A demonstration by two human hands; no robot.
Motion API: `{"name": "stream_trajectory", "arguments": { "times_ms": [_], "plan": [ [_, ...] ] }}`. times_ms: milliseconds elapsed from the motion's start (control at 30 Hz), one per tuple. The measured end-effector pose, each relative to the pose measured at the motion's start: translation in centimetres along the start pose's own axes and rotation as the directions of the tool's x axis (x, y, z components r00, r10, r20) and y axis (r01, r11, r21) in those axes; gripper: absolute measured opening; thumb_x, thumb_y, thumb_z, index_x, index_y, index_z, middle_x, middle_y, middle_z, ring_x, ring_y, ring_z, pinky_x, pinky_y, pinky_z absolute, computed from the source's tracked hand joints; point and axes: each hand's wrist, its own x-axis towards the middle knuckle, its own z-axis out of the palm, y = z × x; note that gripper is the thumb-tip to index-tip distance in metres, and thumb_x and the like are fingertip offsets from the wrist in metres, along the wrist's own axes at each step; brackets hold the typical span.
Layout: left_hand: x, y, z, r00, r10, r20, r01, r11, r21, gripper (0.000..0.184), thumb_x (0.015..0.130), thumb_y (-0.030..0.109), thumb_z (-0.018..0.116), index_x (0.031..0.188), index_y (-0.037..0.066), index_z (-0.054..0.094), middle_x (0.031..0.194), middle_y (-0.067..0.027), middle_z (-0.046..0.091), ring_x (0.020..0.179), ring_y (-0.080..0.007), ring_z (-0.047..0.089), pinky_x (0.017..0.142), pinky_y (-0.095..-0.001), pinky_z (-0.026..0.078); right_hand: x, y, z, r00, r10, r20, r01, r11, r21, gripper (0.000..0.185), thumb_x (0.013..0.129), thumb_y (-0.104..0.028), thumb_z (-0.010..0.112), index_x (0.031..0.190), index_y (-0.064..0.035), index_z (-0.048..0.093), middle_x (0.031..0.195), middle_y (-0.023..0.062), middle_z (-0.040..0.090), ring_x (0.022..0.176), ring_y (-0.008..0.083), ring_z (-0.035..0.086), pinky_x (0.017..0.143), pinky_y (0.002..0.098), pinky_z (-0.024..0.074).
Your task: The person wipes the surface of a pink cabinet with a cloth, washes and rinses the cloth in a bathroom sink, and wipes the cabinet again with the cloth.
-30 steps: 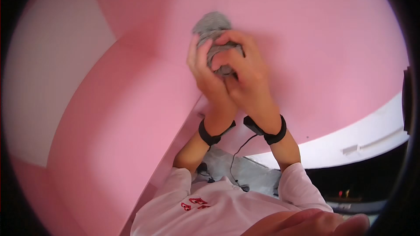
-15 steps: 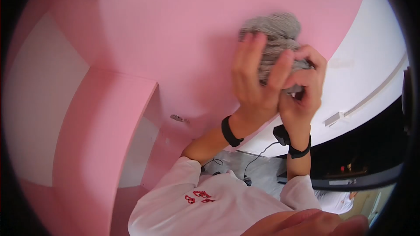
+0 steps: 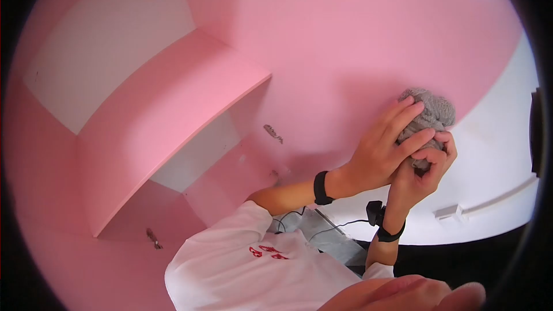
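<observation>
A crumpled grey cloth point(image 3: 439, 112) is bunched up at the right, in front of the pink panel near its edge. My left hand point(image 3: 383, 147) lies over it from the left, fingers bent onto the folds. From below, my right hand point(image 3: 423, 181) grips the cloth with curled fingers. The two hands touch each other at the thumbs and heels. Part of the cloth is hidden behind the fingers. Black straps are on both wrists, and a small black device sits on the right one.
A pink shelf board point(image 3: 173, 121) juts out at the left inside the pink cabinet point(image 3: 322, 17). Metal fittings point(image 3: 273, 133) are on the cabinet wall. At the right lies a white surface point(image 3: 489, 155) with a raised strip point(image 3: 489, 198). A dark cable point(image 3: 340, 226) hangs below my wrists.
The view has shifted, so the shelf appears higher and further right. Both hands and the cloth now appear lower and further right, beside the panel's edge. The hands still hold the cloth.
</observation>
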Motion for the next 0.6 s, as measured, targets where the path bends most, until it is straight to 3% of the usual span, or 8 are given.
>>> {"name": "stream_trajectory", "arguments": {
  "times_ms": [167,367,500,600],
  "plan": [
    [0.9,-5.5,-4.3,0.991,-0.073,-0.109,0.082,0.993,0.087,0.059,0.085,0.011,0.075,0.141,0.011,0.059,0.15,-0.0254,0.049,0.132,-0.0471,0.055,0.105,-0.0518,0.052,2.5,-1.8,6.4,0.976,-0.06,0.209,0.058,0.998,0.017,0.023,0.075,0.015,0.062,0.085,-0.006,0.058,0.124,0.0182,0.056,0.121,0.0339,0.055,0.095,0.0414,0.048],
    [2.7,-14.0,-14.0,0.986,-0.148,-0.082,0.157,0.981,0.111,0.057,0.084,0.004,0.072,0.14,0.008,0.058,0.149,-0.0239,0.051,0.132,-0.0461,0.056,0.104,-0.0506,0.052,2.5,-3.8,19.4,0.953,-0.157,0.259,0.138,0.986,0.09,0.03,0.068,0.016,0.059,0.088,-0.0055,0.062,0.12,0.0176,0.059,0.119,0.0358,0.056,0.093,0.0434,0.0487],
    [1.8,-19.2,-17.1,0.97,-0.188,-0.153,0.202,0.976,0.083,0.057,0.086,0.005,0.072,0.141,0.005,0.057,0.148,-0.0247,0.052,0.131,-0.0441,0.057,0.103,-0.0489,0.052,1.9,-4.5,26.8,0.927,-0.255,0.275,0.223,0.964,0.143,0.028,0.067,0.008,0.071,0.088,-0.007,0.062,0.121,0.0147,0.061,0.115,0.0377,0.056,0.094,0.0475,0.0473],
    [0.8,-20.6,-17.6,0.938,-0.264,-0.223,0.297,0.946,0.127,0.055,0.088,0.007,0.072,0.141,0.002,0.056,0.148,-0.0265,0.052,0.13,-0.0427,0.058,0.103,-0.0473,0.052,0.9,-4.5,29.0,0.923,-0.243,0.297,0.21,0.968,0.139,0.027,0.068,0.005,0.075,0.088,-0.0078,0.062,0.121,0.0139,0.061,0.113,0.0377,0.058,0.093,0.0474,0.0475]
  ]
}}
